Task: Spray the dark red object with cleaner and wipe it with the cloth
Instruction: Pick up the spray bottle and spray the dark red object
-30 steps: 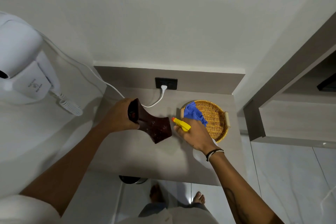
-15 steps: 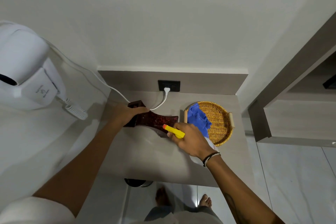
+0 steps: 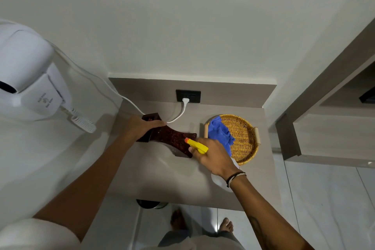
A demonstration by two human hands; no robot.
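Left hand (image 3: 142, 128) is closed over the narrow end of the dark red object (image 3: 172, 138), which lies flat on the counter (image 3: 162, 174) near its back left corner. Right hand (image 3: 213, 158) is wrapped around the neck of a spray bottle (image 3: 197, 145); the yellow head with its orange tip points left at the wide end of the object and sits just above it. The pale body of the bottle shows below the wrist, over the counter.

Blue cloth (image 3: 221, 134) lies inside a round wicker tray (image 3: 243, 140), just right of the object, near the counter's right edge. A white cord (image 3: 180, 113) runs from the wall socket (image 3: 188, 96) down behind the object and on to a wall-mounted hair dryer (image 3: 30, 79) at left.

The front half of the counter is bare. Walls close off the left side and back; the front and right edges drop to a tiled floor (image 3: 324, 199).
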